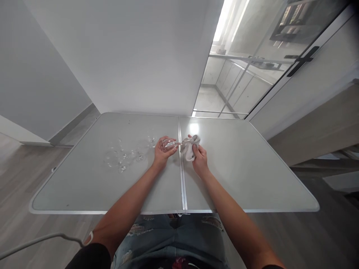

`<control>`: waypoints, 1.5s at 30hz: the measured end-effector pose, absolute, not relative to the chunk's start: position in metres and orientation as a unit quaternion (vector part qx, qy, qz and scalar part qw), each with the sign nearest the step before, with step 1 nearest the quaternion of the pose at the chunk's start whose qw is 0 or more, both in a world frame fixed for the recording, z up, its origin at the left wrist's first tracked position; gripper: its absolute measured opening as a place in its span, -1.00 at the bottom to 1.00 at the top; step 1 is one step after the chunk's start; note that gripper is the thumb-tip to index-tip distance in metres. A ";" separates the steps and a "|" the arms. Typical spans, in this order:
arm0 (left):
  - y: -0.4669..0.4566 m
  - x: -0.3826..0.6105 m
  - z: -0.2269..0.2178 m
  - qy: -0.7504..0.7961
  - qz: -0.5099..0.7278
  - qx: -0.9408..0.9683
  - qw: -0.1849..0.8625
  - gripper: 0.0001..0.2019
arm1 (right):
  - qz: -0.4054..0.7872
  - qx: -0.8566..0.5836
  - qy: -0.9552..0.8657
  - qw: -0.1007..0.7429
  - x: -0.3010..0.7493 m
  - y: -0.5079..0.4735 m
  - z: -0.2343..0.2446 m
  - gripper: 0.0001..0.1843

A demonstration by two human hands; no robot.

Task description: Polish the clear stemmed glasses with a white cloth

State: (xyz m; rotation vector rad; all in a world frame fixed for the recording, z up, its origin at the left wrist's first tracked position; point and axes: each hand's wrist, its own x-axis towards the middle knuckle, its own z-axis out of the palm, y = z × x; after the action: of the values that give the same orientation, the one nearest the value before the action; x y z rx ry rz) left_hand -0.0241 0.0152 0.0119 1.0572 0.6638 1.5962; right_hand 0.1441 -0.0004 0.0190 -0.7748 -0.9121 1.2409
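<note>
My left hand point(162, 151) is wrapped around the bowl of a clear wine glass point(169, 145), which lies on its side in the air with its stem toward the right. A crumpled white cloth point(190, 147) is gripped in my right hand point(200, 157). The cloth covers the foot end of the glass, so the foot itself is hidden. Both hands are over the middle seam of the table. To the left, several clear stemmed glasses point(122, 164) are grouped on the tabletop; their outlines are faint.
The pale folding table point(238, 175) has a metal rim and a metal seam point(183, 186) down its middle. A white wall point(126, 56) rises behind it. At the right is a glass door with a black handle point(303, 61). A cable point(42, 239) runs by my left arm.
</note>
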 end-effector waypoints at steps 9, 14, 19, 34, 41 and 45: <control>0.014 -0.025 0.009 0.263 0.648 0.444 0.560 -0.37 | 0.581 -0.363 -0.380 0.621 0.145 0.007 0.012 -0.55; 0.016 -0.025 0.010 0.264 0.664 0.439 0.544 -0.39 | 0.550 -0.369 -0.382 0.645 0.146 0.003 0.012 -0.59; 0.013 -0.024 0.011 0.261 0.625 0.453 0.580 -0.39 | 0.529 -0.343 -0.397 0.667 0.146 0.001 0.019 -0.60; 0.015 -0.025 0.011 0.264 0.637 0.434 0.580 -0.35 | 0.476 -0.413 -0.398 0.666 0.154 0.004 0.008 -0.66; 0.015 -0.026 0.011 0.254 0.630 0.442 0.586 -0.37 | 0.462 -0.441 -0.422 0.644 0.149 0.007 0.009 -0.62; 0.018 -0.025 0.010 0.265 0.662 0.422 0.559 -0.37 | 0.436 -0.444 -0.444 0.645 0.153 0.003 0.012 -0.64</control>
State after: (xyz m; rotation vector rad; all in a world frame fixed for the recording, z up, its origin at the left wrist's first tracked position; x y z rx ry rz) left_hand -0.0250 0.0183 0.0098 0.9949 0.6243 1.5618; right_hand 0.1528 0.0026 0.0117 -1.0097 -1.0109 0.9931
